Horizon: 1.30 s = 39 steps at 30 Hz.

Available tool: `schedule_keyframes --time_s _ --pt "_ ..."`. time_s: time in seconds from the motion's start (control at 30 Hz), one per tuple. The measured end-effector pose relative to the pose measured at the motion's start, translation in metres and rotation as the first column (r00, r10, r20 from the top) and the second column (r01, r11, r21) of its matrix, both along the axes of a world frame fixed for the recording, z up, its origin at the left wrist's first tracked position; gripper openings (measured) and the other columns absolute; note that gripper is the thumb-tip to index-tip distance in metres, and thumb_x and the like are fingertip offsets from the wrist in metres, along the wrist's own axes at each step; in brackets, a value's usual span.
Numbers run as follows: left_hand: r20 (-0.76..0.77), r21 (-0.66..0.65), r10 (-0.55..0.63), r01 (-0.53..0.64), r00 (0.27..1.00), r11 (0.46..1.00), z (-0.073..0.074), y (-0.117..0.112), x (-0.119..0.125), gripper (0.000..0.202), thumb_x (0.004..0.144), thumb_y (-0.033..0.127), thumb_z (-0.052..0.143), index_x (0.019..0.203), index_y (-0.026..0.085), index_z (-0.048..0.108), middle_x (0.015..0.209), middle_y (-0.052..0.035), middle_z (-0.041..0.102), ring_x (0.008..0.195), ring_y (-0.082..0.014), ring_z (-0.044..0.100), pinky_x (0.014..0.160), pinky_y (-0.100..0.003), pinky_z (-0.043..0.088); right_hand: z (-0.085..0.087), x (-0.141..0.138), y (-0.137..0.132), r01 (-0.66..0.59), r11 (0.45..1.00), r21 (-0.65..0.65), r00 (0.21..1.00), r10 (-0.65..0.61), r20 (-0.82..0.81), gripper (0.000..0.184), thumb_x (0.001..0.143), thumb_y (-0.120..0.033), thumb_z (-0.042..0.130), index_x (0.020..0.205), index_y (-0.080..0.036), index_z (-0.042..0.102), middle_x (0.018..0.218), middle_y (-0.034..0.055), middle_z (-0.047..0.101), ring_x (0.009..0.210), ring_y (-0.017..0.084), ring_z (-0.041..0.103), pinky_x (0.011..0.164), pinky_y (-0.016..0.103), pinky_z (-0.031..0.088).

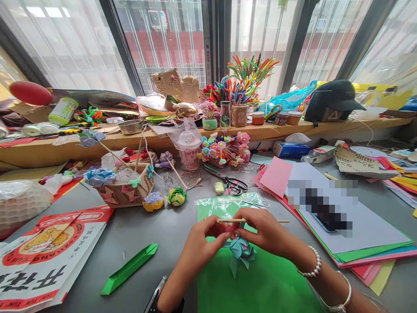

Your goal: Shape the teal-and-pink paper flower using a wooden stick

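Note:
Both my hands meet over a green sheet of paper point(260, 282) at the table's near edge. My left hand point(198, 248) pinches a teal and pink folded paper flower point(241, 250) from the left. My right hand point(265, 230) grips the same flower from above, and a thin wooden stick point(280, 221) runs across its fingers. The stick lies level, pointing right. Beads and bangles sit on my right wrist.
A folded green paper strip point(130, 268) lies to the left, black scissors point(233, 184) ahead, a basket point(125, 191) of paper flowers at left, a stack of coloured paper point(358, 234) at right. Craft clutter fills the wooden sill point(195, 134).

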<state>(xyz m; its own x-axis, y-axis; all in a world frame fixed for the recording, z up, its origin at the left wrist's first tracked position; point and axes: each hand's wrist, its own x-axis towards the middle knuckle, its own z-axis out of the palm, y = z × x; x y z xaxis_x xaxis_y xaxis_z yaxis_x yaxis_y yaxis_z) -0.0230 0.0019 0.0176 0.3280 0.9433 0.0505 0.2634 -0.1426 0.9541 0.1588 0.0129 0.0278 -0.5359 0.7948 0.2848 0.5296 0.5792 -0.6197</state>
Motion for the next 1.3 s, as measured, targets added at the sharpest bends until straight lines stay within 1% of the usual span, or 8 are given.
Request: schedule_keyframes --time_s 0.2,0.4,0.6,0.67,0.77,0.9,1.03,1.3 --pt "0.036 -0.04 -0.025 0.026 0.999 0.999 0.0013 0.0009 -0.0001 0.01 0.072 0.023 0.06 0.077 0.013 0.059 0.074 -0.0046 0.067 0.072 -0.0179 0.064 0.068 -0.029 0.052 0.0011 0.0002 -0.0001 -0.007 1.0 0.003 1.0 0.007 -0.02 0.007 0.076 -0.011 0.06 0.078 -0.018 0.059 0.074 -0.0021 0.064 0.067 0.012 0.056 0.06 0.02 0.037" --pt "-0.004 -0.035 -0.026 0.026 1.0 0.999 0.0003 0.0014 -0.0018 0.012 0.073 0.025 0.059 0.076 0.013 0.059 0.074 -0.0058 0.067 0.073 -0.0191 0.064 0.069 -0.031 0.052 0.0017 -0.0011 -0.0008 -0.005 1.0 0.023 1.0 0.006 -0.008 0.006 0.077 -0.011 0.059 0.078 -0.017 0.059 0.074 -0.0013 0.064 0.068 0.012 0.056 0.06 0.02 0.037" --pt "-0.043 -0.023 -0.025 0.024 0.999 0.999 -0.0021 0.0024 -0.0037 0.013 0.073 0.026 0.059 0.076 0.013 0.06 0.075 -0.0072 0.067 0.074 -0.0208 0.064 0.07 -0.033 0.051 0.0019 -0.0025 -0.0026 0.006 1.0 0.004 1.0 -0.006 0.013 0.008 0.076 -0.01 0.058 0.078 -0.018 0.059 0.074 -0.0013 0.063 0.067 0.012 0.056 0.059 0.021 0.037" --pt "-0.034 -0.031 -0.03 0.029 0.999 0.999 -0.002 0.0028 -0.0037 0.013 0.072 0.026 0.06 0.073 0.013 0.06 0.072 -0.0063 0.066 0.072 -0.0199 0.063 0.069 -0.032 0.051 0.0029 -0.0028 -0.0036 0.007 1.0 0.001 1.0 -0.007 -0.002 0.009 0.075 -0.01 0.059 0.078 -0.018 0.059 0.074 -0.0022 0.063 0.067 0.011 0.056 0.059 0.02 0.036" --pt "0.027 -0.085 -0.034 0.036 0.999 0.996 -0.0023 0.0036 -0.0031 0.013 0.068 0.025 0.064 0.067 0.013 0.058 0.066 -0.0032 0.064 0.067 -0.0174 0.062 0.065 -0.029 0.049 0.0048 -0.0025 -0.0051 -0.006 1.0 -0.014 0.999 0.006 -0.032 0.009 0.074 -0.011 0.06 0.077 -0.019 0.058 0.074 -0.0041 0.063 0.067 0.01 0.055 0.061 0.019 0.036" --pt "0.096 -0.136 -0.028 0.041 0.995 0.99 -0.0027 0.0043 -0.0027 0.014 0.066 0.025 0.067 0.065 0.014 0.059 0.065 -0.001 0.063 0.066 -0.0151 0.06 0.064 -0.026 0.048 0.0054 -0.001 -0.0059 -0.001 1.0 -0.031 1.0 0.0 -0.028 0.007 0.074 -0.014 0.061 0.075 -0.02 0.057 0.072 -0.0054 0.062 0.063 0.009 0.052 0.056 0.018 0.034" --pt "0.082 -0.132 -0.023 0.034 0.996 0.991 -0.002 0.0038 -0.0027 0.014 0.067 0.025 0.067 0.065 0.013 0.06 0.065 -0.0004 0.062 0.066 -0.0146 0.06 0.064 -0.025 0.047 0.0042 -0.0001 -0.0054 -0.006 1.0 -0.031 1.0 0.005 -0.025 0.005 0.075 -0.016 0.061 0.076 -0.02 0.057 0.072 -0.0054 0.062 0.063 0.009 0.052 0.057 0.019 0.034" --pt "0.049 -0.105 -0.02 0.025 0.999 0.994 -0.0003 0.0009 -0.002 0.016 0.068 0.026 0.066 0.064 0.014 0.057 0.064 -0.001 0.063 0.065 -0.0153 0.06 0.062 -0.025 0.048 0.0046 -0.0001 -0.0059 -0.013 1.0 -0.018 0.999 0.013 -0.033 0.006 0.075 -0.014 0.06 0.077 -0.019 0.057 0.073 -0.0042 0.062 0.066 0.01 0.053 0.059 0.019 0.035"
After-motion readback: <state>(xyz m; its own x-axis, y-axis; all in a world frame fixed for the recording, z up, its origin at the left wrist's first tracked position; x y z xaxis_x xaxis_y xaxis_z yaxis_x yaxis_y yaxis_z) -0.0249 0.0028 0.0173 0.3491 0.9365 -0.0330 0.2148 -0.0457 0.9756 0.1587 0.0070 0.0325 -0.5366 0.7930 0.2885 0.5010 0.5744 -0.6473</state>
